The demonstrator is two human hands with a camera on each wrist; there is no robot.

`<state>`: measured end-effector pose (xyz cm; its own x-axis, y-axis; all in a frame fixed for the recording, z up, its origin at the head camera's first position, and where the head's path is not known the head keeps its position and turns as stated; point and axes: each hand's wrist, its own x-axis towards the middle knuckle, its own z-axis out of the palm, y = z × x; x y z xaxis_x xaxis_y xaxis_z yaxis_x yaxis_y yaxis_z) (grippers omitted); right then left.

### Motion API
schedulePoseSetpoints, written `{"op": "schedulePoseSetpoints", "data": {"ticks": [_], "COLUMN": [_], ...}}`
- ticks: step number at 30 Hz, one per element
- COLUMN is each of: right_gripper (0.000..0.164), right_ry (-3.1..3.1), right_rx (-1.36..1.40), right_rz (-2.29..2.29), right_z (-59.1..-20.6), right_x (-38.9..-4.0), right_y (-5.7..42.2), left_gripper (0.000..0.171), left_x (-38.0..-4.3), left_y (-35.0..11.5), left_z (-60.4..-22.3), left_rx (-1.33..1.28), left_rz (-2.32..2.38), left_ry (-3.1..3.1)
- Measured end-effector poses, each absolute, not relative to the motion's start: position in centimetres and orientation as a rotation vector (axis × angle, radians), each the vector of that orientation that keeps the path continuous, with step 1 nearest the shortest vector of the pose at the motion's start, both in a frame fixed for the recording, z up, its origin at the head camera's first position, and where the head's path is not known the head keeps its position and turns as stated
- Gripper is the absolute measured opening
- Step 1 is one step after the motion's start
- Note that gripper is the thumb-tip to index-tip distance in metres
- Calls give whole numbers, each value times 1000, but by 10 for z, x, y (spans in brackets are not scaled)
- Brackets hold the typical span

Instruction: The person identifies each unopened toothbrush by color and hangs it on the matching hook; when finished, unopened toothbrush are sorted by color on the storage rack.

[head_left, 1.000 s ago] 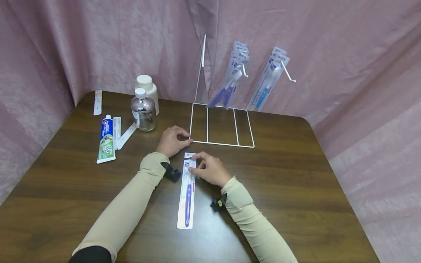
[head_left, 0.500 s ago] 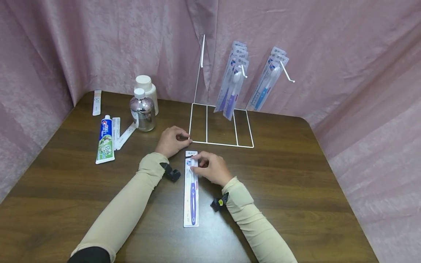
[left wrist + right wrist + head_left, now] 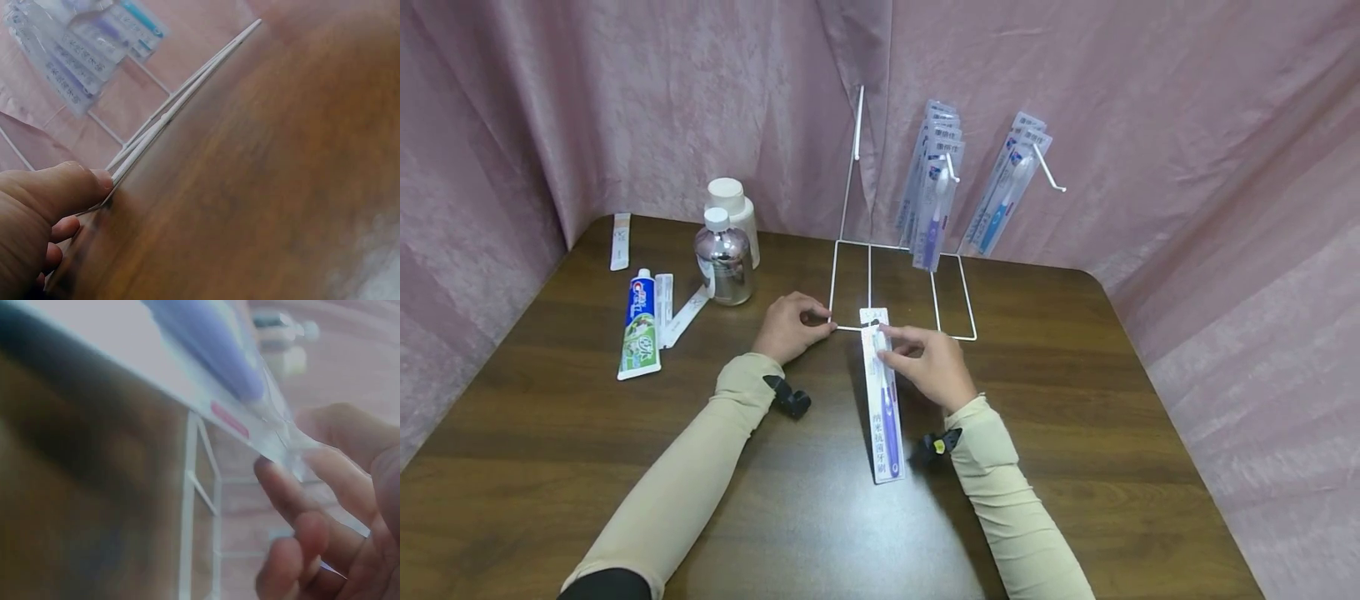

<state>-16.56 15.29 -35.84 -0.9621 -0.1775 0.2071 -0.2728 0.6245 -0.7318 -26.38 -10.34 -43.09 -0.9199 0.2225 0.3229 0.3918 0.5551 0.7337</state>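
My right hand (image 3: 917, 354) pinches the upper end of a packaged purple toothbrush (image 3: 882, 400) and holds it lifted off the brown table (image 3: 1075, 433), its top near the front of the white wire rack (image 3: 898, 283). In the right wrist view the pack (image 3: 206, 375) lies between thumb and fingers (image 3: 281, 494). My left hand (image 3: 793, 321) grips the rack's front left corner; the left wrist view shows the thumb (image 3: 75, 181) pressed on the wire base (image 3: 169, 119). Several toothbrush packs (image 3: 936, 192) hang on one hook, more (image 3: 1003, 200) on the other.
At the left of the table lie a toothpaste tube (image 3: 640, 325) and flat sachets (image 3: 664, 298). A silver bottle (image 3: 724, 260) and a white bottle (image 3: 733, 208) stand behind them. Pink curtain (image 3: 625, 100) closes in the table on three sides.
My right hand has lifted the purple toothbrush pack off the table and carried it right and forward toward the rack. The hanging packs have swung back to vertical. My left hand stays put.
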Motion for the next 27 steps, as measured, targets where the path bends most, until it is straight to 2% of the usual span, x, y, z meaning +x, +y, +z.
{"op": "schedulePoseSetpoints", "data": {"ticks": [8, 15, 20, 27], "right_gripper": [39, 38, 37, 37], "right_ry": [-2343, -2030, -2016, -2050], "right_rx": [166, 86, 122, 204], "right_rz": [964, 891, 859, 839], "right_z": [-301, -258, -247, -254], "right_x": [-187, -199, -204, -216], "right_y": [186, 188, 179, 164], "left_gripper": [20, 21, 21, 21], "left_x": [-264, -263, -263, -265], "left_y": [-106, -104, -104, -104], "left_z": [-428, -430, -432, -434], "left_rx": [-510, -523, -527, -528], "left_rz": [-1291, -1289, -1288, -1300], "left_ry": [-2593, -2581, -2574, -2571]}}
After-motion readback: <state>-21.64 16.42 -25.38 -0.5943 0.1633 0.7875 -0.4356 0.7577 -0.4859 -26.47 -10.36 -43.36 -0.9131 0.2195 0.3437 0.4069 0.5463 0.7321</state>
